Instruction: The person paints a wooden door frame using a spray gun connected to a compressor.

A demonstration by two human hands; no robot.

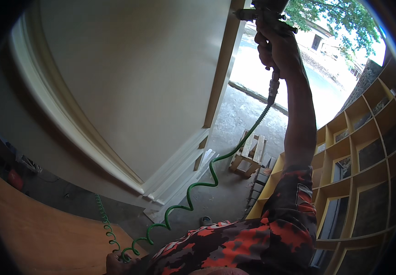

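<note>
My right hand (280, 52) is raised high, its fingers wrapped round the handle of a spray gun (248, 14) whose top runs out of the picture. The gun's nozzle points left, beside the edge of a large off-white panel (138, 68) with moulded trim. From the handle's base a green coiled air hose (189, 197) hangs down and loops to the lower left. There my left hand (115, 263) is closed on the hose, low by my side and partly cut off by the lower edge.
A wooden lattice of square compartments (351, 183) stands close on my right. A small wooden stool (249, 153) is on the concrete floor ahead. An orange-brown board (46, 224) lies at the lower left. Beyond the opening are a bright street, a tree trunk (360, 82) and a building.
</note>
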